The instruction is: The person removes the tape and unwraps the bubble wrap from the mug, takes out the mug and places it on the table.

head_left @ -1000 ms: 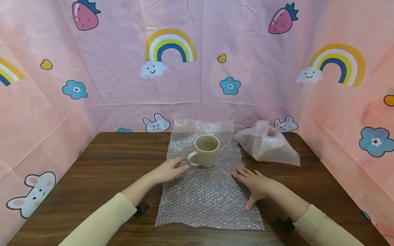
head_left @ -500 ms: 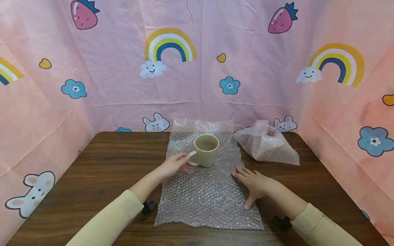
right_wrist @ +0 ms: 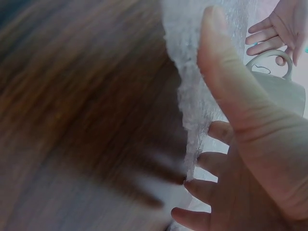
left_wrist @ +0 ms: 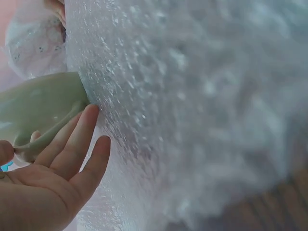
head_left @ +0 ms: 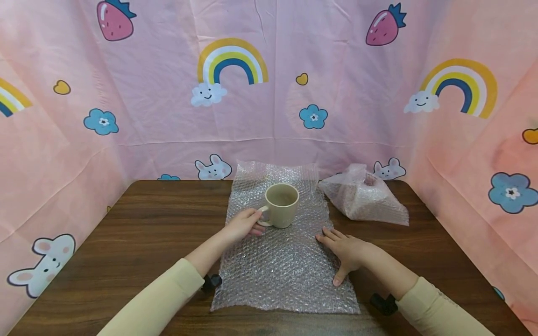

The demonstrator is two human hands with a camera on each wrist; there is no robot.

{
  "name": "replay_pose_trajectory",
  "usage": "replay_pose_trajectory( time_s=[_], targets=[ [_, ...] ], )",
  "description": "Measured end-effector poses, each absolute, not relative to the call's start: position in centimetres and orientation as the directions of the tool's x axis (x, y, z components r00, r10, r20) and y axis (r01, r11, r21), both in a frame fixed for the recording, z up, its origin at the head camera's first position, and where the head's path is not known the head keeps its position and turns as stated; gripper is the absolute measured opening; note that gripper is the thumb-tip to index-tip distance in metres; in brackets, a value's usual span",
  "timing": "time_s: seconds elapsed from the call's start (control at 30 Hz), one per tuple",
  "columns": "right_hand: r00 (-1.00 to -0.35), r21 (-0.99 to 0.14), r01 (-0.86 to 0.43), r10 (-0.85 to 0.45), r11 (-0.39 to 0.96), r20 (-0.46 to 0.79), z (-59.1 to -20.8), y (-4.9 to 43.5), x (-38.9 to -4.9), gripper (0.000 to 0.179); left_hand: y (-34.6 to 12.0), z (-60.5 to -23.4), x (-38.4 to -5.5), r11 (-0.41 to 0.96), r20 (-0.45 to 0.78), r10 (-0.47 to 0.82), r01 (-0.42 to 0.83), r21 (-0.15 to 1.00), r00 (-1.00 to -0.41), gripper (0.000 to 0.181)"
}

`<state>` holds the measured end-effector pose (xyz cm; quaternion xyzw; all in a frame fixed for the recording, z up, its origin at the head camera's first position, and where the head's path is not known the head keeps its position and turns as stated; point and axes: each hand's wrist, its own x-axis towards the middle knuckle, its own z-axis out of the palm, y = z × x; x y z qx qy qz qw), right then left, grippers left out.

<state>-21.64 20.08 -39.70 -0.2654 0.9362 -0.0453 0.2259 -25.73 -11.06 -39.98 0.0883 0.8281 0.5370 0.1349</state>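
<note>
A beige mug (head_left: pixel 282 205) stands upright on a sheet of bubble wrap (head_left: pixel 281 275), its handle turned to the left. My left hand (head_left: pixel 243 226) holds that handle between thumb and index finger. In the left wrist view a fingertip shows through the handle loop, and the other fingers (left_wrist: pixel 79 139) reach below along the mug's side. Spread out, my right hand (head_left: pixel 346 252) rests on the right edge of the bubble wrap. Its thumb (right_wrist: pixel 216 57) lies on the sheet in the right wrist view.
A bundle in bubble wrap (head_left: pixel 363 198) lies at the back right of the brown wooden table (head_left: pixel 168 219); its contents are hard to make out. Patterned pink cloth (head_left: pixel 273 116) hangs behind and at both sides. The sheet's far end reaches the back cloth.
My left hand has moved right and closed its thumb and finger on the mug's handle. The mug and my right hand have stayed in place.
</note>
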Motion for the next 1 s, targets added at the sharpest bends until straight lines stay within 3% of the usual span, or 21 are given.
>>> replay_pose_trajectory(
  time_s=[1.0],
  targets=[
    [-0.757, -0.247, -0.451, -0.514, 0.858, -0.402, -39.7, 20.2, -21.5, 0.122, -9.8, -39.9, -25.2, 0.252, -0.212, 0.194, -0.161, 0.954, -0.958, 0.04]
  ],
)
